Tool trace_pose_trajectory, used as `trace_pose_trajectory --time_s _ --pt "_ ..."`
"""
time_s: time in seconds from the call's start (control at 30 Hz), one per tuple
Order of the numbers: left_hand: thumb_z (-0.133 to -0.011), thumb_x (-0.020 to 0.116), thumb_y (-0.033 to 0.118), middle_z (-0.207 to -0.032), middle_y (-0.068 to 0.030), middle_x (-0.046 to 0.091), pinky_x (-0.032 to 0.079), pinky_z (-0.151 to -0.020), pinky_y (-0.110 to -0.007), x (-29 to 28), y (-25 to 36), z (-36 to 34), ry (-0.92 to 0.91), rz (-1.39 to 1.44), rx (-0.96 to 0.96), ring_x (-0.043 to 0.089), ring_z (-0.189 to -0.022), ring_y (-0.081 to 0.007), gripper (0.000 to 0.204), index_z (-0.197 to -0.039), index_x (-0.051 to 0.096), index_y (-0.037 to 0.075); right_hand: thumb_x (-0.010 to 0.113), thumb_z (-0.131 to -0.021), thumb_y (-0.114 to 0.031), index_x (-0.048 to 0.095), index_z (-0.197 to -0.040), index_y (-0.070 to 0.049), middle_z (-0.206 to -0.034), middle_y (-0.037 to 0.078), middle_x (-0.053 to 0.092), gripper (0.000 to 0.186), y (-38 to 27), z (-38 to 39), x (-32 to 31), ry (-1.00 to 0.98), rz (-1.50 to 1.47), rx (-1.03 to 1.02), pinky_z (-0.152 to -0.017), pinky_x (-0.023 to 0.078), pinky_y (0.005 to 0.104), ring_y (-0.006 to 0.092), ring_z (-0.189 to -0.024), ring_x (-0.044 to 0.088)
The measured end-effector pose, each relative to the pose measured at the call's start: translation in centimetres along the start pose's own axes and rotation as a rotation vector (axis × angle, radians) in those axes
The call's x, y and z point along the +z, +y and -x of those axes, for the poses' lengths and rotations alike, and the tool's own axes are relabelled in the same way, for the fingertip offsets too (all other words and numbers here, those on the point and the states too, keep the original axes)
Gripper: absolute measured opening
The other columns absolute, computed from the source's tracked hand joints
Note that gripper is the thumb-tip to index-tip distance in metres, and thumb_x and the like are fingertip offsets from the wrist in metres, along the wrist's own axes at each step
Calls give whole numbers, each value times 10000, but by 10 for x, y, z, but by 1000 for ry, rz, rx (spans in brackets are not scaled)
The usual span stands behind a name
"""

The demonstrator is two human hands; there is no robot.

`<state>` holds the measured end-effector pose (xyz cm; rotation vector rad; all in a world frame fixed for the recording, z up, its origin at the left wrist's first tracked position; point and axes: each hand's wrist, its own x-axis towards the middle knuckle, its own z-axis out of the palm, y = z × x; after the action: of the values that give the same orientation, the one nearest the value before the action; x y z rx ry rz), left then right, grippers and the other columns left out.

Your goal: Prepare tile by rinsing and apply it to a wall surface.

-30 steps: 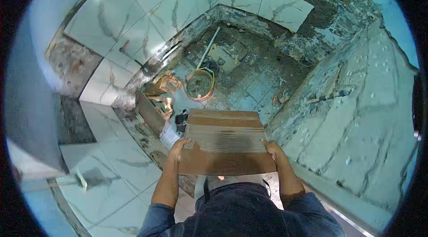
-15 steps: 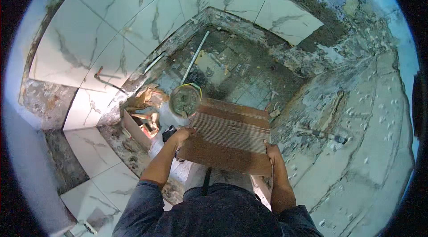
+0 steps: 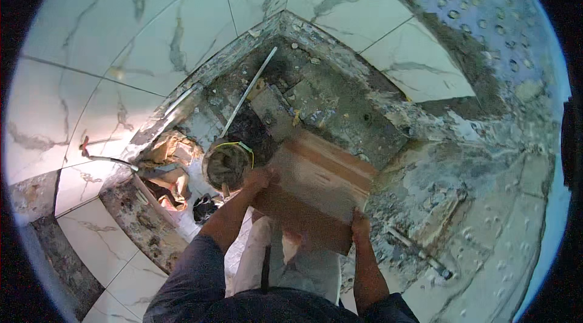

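My left hand (image 3: pixel 261 177) grips the left edge of a flat brown ridged tile (image 3: pixel 310 195), blurred by motion and held tilted in front of my legs. My right hand (image 3: pixel 361 224) grips its right edge lower down. Just left of the tile is a bucket of grey mix (image 3: pixel 225 166) with a yellow-green rim or handle. A long pale rod (image 3: pixel 249 92) leans from the bucket toward the far corner.
Marbled white tiles (image 3: pixel 176 37) line the walls. Torn brown paper (image 3: pixel 175 149) and dark items (image 3: pixel 205 206) lie left of the bucket. A pipe (image 3: pixel 418 253) runs along the broken right wall. The rubble-strewn floor (image 3: pixel 340 98) lies ahead.
The tile has turned clockwise and tilted in both hands, its far edge moving right. The view has swung, so the bucket sits further left and lower in the picture.
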<state>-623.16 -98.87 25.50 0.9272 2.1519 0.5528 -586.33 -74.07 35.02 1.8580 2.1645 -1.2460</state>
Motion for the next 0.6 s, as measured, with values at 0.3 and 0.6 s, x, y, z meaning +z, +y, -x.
trace_pose_trajectory --time_s 0.3,0.6 --pt "-839 498 362 -953 -233 587 468 -771 -433 -75 -42 -163 -40 7 -281 593 -888 -337 397 -1011 586 16 504 -861 -491 536 -1070 52 -913 149 568 582 -126 -151 127 -11 -100 315 -731 420 430 277 -796 523" --pt "-831 544 344 -820 -206 580 464 -648 -408 11 -186 -354 277 135 -289 574 -727 -313 427 -987 524 -53 505 -870 -467 556 -892 41 -795 127 550 512 44 -390 313 -210 -582 -25 -625 397 421 220 -659 479"
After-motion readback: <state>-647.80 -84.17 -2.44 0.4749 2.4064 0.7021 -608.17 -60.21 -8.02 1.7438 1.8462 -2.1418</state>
